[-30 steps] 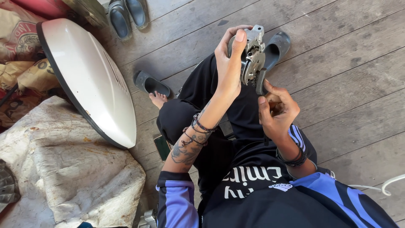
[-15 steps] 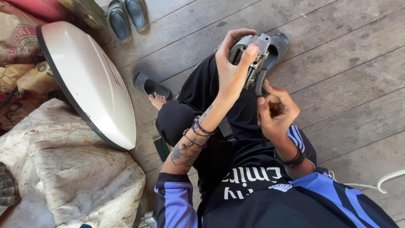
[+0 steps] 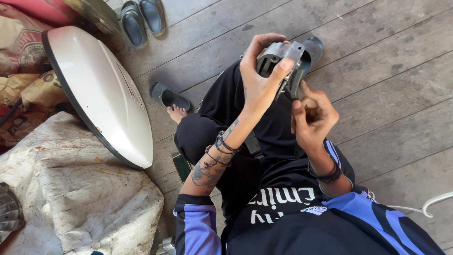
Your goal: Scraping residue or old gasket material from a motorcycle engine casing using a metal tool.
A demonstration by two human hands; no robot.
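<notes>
Grey cast-metal part (image 3: 282, 61) with a round opening sits raised above the person's lap, over the dark trousers, and the left hand (image 3: 261, 75) grips it — thumb pressed on the upper face, fingers wrapped round the far side. How the back of the part is shaped cannot be told, since the palm covers it. Just below and to the right, the right hand (image 3: 314, 115) is curled, thumb and fingertips drawn together near the part's lower edge; whether it pinches something small there is hard to make out, as the fingers hide the spot. Beyond the part lies a dark rubber sandal (image 3: 311, 52), partly hidden behind it. A second dark sandal (image 3: 169, 97) lies on the weathered wooden plank floor (image 3: 391, 108) beside a bare foot (image 3: 177, 113). Another pair of grey sandals (image 3: 142, 19) is at the top edge. To the left a white oval shell with a black rim (image 3: 101, 94) leans on a stained pale cloth bundle (image 3: 80, 189); what the bundle covers does not show. A white wire hanger (image 3: 436, 203) is cut off at the right edge — only its hook shows.
</notes>
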